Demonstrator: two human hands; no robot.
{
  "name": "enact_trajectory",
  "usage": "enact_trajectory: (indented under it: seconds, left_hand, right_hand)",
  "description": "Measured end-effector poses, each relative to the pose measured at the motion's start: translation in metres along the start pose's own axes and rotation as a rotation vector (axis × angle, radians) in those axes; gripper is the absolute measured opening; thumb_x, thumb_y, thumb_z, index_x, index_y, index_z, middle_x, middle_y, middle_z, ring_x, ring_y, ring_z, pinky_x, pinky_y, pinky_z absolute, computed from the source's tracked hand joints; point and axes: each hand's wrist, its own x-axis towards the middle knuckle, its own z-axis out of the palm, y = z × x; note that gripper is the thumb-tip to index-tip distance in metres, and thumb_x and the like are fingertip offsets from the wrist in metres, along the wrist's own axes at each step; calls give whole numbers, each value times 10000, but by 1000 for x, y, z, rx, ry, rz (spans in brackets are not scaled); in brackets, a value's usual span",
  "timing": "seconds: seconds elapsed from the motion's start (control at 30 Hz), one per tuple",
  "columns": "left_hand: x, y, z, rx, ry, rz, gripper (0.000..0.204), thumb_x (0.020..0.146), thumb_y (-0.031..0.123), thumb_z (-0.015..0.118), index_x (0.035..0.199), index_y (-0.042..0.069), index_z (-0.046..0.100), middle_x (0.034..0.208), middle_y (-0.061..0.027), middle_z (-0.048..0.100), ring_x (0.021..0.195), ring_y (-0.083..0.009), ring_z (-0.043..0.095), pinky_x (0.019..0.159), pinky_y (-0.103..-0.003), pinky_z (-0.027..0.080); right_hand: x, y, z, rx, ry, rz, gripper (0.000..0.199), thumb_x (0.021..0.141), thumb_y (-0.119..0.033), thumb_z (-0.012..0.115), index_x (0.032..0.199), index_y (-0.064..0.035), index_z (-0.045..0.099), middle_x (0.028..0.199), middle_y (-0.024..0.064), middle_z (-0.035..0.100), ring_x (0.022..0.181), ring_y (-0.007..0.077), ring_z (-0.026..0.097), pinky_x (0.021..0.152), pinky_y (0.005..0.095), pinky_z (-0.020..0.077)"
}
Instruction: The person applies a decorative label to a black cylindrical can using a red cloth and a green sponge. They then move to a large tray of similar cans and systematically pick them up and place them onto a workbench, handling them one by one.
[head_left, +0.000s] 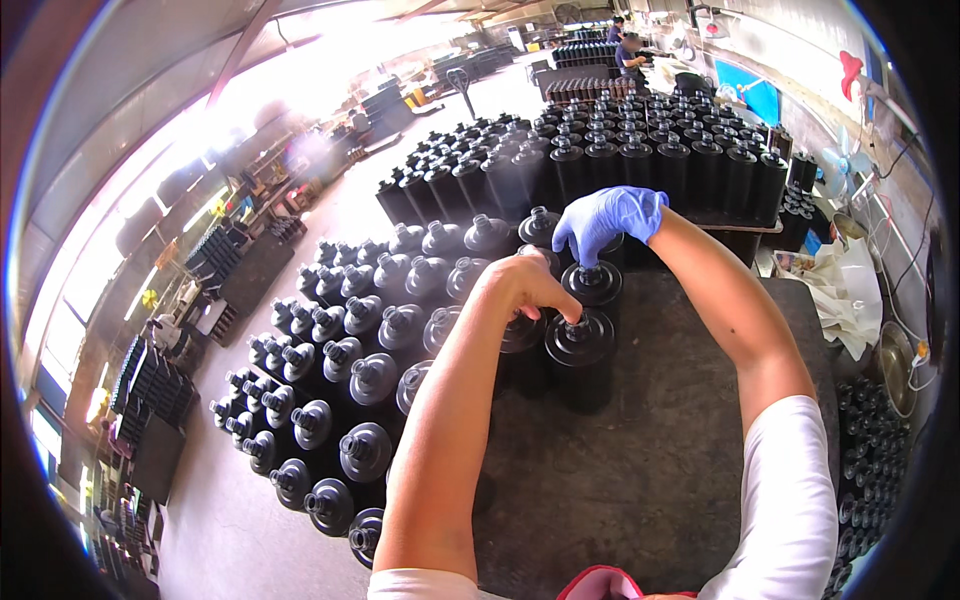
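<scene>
Black cylinders with round flanged tops and narrow ringed necks stand upright in rows. My right hand (608, 217), in a blue glove, has its fingers closed down around the neck of one black cylinder (604, 290) at the table's far side. Bare, my left hand (535, 283) bends over the tops just left of it. One of its fingers touches the neck of the nearer black cylinder (582, 347), and its other fingers curl beside another black cylinder (519, 338), partly hidden by the hand. Both cylinders under my hands stand at the left edge of the dark tabletop (650, 430).
Many more black cylinders (365, 452) fill the left side, packed close. A further dense block (640, 165) stands beyond the table. At right are crumpled pale sheeting (835, 300), a blue fan (846, 160) and small dark parts (870, 470). A person (628, 58) works far back.
</scene>
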Motion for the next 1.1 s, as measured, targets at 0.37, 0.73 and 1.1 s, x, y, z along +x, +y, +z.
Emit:
enact_trajectory:
  seconds: [0.37,0.73,1.1]
  left_hand:
    - [-14,2,-5,21,-40,31,1033,595,330,789,1360,-82,230,1014,-158,610,850,-205,645,645,-351,526]
    - [-26,2,-7,43,6,5,1036,606,374,770,1332,-132,231,887,-148,675,763,-219,667,645,-344,539]
    - [-24,3,-8,8,-63,-67,600,625,330,763,1015,-78,561,904,-112,654,746,-171,678,600,-359,537]
  right_hand:
    - [-3,-4,9,82,110,-26,571,586,-83,680,1153,-44,625,886,83,685,787,202,644,709,304,515]
    - [27,13,-10,131,-16,199,1136,551,-159,826,1480,-75,178,1086,154,655,945,215,640,819,320,493]
    - [16,-13,-12,124,-185,248,1030,594,-165,815,1444,-109,235,950,164,688,874,247,678,748,363,496]
